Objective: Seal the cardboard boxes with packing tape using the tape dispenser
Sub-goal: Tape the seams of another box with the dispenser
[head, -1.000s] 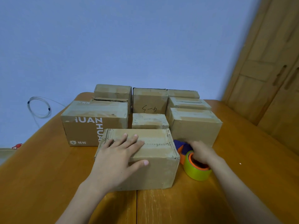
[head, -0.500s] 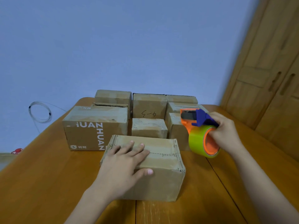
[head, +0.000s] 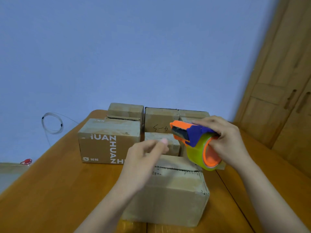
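Observation:
A plain cardboard box (head: 178,190) stands nearest me on the wooden table (head: 55,190), its top seam visible. My right hand (head: 225,142) grips an orange and blue tape dispenser (head: 190,135) with a yellow-green tape roll (head: 200,155), held in the air above the box's right end. My left hand (head: 144,160) hovers blurred above the box's left part, fingers loosely curled, holding nothing.
Several more cardboard boxes sit behind, among them a large printed one (head: 109,140) at the left and one with handwriting (head: 160,121). A wooden door (head: 282,81) stands at the right. A coiled cable (head: 52,123) hangs on the blue wall.
My left hand has lifted off the near box's top and moved up toward the dispenser. My right hand has brought the dispenser left, over the box.

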`<state>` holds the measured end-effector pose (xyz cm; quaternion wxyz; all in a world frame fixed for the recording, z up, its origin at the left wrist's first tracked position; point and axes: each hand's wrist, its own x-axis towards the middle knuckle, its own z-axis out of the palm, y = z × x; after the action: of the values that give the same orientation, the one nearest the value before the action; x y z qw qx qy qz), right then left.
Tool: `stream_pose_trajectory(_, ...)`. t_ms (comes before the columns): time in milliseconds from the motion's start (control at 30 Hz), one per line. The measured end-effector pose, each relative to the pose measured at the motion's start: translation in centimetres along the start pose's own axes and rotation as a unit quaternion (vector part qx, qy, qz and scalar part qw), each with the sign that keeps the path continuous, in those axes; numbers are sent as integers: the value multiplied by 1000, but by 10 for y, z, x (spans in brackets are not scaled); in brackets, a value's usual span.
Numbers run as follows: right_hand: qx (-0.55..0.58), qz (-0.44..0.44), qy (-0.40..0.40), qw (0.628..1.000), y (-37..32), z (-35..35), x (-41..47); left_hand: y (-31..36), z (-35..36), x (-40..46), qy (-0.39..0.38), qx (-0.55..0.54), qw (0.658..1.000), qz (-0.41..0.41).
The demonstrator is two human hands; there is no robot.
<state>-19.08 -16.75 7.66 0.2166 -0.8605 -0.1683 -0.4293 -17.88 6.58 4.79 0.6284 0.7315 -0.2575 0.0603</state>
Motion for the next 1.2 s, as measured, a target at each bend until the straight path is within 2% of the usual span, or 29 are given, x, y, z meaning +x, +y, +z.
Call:
stream_pose_trajectory(67, -8, -14, 4, 1000, -3, 1, 1, 15, -1, 10, -58, -101, 990, -83)
stream_pose_trajectory(167, -24, -34, 16, 999, -7, 2, 2, 28, 1, 19, -116, -129, 973, -151)
stream_pose_trajectory(333, -52, -51, 27, 997, -8, 0, 4, 33, 7, 23, -82, -171, 972, -138)
stream_pose_trajectory(567, -70, -68, 17, 995, -6, -11, 2, 30, 1, 23, -131, -187, 965, -130)
stream_pose_trajectory(767, -137, -109, -59, 983, -3, -29, 3, 29, -14, 34, -153, -166, 960, -165)
stream_pose_trajectory(900, -142, -119, -120, 975, -2, -35, -4, 27, -20, 37, -173, -100, 966, -162)
stream_pose_trajectory(1000, -164, -132, -126, 969, 0, -31, -11, 27, -18, 37, -162, -32, 975, -152)
stream_pose_trajectory(1100, -184, -148, -136, 962, 3, -29, -19, 20, -21, 37, -168, -8, 974, -153)
stream_pose_trajectory(1200, -203, -142, -141, 958, 22, -48, -34, 11, -47, 41, -123, -1, 976, -180)
